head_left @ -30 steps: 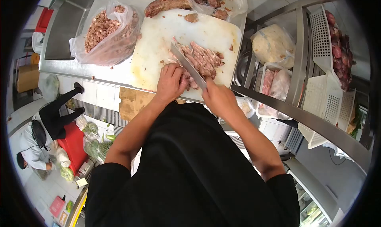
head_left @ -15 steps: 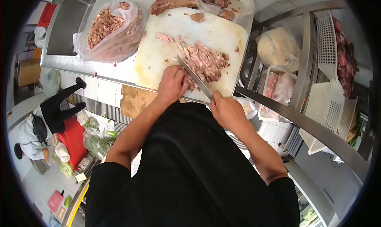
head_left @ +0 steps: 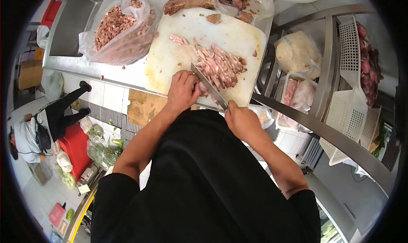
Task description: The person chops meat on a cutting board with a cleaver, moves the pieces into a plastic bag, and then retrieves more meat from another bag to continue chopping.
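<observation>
My right hand (head_left: 241,120) is wrapped round the handle of a long knife (head_left: 209,85), whose blade slants up and left over the white cutting board (head_left: 170,51). My left hand (head_left: 184,90) has its fingers curled against the left side of the blade, on the board's near edge. Whether those fingers pinch a piece of meat is hidden. Sliced meat strips (head_left: 219,64) lie in a pile just right of the blade, with a few small strips (head_left: 178,39) farther up the board.
A plastic bag of chopped meat (head_left: 114,28) is on the steel counter at left. Long meat pieces (head_left: 187,4) lie beyond the board. A metal rack (head_left: 329,64) with baskets stands at right. Another person (head_left: 32,134) is at far left, beside a red container (head_left: 75,149).
The knife tip and blade have shifted slightly down, with my right hand a little lower. The person at far left has changed posture, with the head and an arm in new positions.
</observation>
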Demonstrator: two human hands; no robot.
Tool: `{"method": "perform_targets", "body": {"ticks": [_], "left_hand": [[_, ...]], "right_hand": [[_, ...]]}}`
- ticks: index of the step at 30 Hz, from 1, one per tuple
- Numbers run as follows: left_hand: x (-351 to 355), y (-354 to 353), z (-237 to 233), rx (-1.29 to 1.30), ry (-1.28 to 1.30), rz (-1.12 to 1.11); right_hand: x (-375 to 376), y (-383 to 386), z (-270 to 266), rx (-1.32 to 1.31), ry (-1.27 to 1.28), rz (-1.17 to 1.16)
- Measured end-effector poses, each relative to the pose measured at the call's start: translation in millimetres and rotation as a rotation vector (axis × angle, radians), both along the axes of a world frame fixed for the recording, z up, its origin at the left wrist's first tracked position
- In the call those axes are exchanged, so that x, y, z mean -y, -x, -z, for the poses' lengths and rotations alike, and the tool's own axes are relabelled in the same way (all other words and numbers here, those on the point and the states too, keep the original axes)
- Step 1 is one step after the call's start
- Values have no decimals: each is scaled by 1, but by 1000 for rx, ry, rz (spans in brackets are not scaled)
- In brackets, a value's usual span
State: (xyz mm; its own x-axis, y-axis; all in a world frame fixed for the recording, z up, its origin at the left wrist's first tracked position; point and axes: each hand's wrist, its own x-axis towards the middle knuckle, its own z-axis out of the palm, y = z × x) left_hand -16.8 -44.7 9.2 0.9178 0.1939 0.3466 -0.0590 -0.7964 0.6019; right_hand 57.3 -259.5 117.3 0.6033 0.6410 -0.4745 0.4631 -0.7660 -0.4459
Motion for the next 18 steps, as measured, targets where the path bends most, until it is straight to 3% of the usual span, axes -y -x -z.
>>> {"method": "perform_targets", "body": {"ticks": [2,4,6,11,13,18], "left_hand": [[3,0,4,-6,-3,-6],[0,1,7,-9,-21,-11],[-1,-2,4,-5,-11,7],[2,3,-11,43,-2,-29],[2,4,-6,33,-7,-46],[3,0,4,12,-75,-33]], "right_hand": [[-2,5,23,6,42,10],[-35,-8,45,127,-169,7],[-59,-28,49,152,-189,-3],[-27,-25,-3,97,-142,-22],[-6,-12,-21,-6,18,-24],[-31,-8,42,71,-62,-4]]}}
